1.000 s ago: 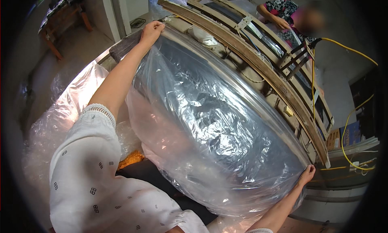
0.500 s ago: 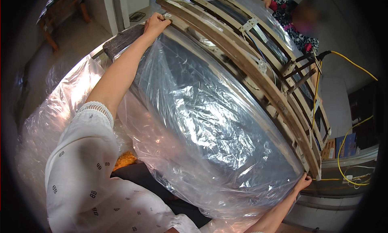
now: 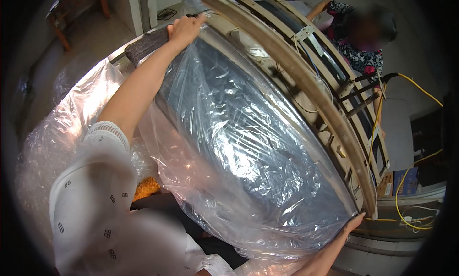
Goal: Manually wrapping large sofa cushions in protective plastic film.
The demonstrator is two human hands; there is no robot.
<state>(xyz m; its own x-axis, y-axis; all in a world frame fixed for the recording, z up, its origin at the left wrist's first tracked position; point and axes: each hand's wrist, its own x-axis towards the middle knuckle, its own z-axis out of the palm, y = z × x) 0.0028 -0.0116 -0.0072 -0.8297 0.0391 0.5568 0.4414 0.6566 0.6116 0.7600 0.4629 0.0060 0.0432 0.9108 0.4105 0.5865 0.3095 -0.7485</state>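
A large sheet of clear plastic film (image 3: 248, 137) lies crinkled and shiny over a dark surface in front of me. My left hand (image 3: 185, 29) reaches to its far left corner, fingers bent and closed on the film's edge beside the end of a long wooden bar (image 3: 296, 77). My right hand (image 3: 354, 224) is at the near right corner, closed on the film's edge by the bar's other end. Fingertips of both hands are partly hidden. Between the bar and the film's far edge, a gap shows wires and small fittings.
Behind the bar runs a slatted wooden frame (image 3: 272, 17) with metal brackets. A co-worker in a dark floral top (image 3: 358, 56) stands beyond it. A yellow cable (image 3: 420, 88) hangs at right. Loose film (image 3: 71, 113) spreads at left, near a dark padded block (image 3: 146, 46).
The wooden bar has lifted away from the film's far edge, widening the gap beneath it. Both my hands stay at the film's corners. The co-worker has shifted slightly.
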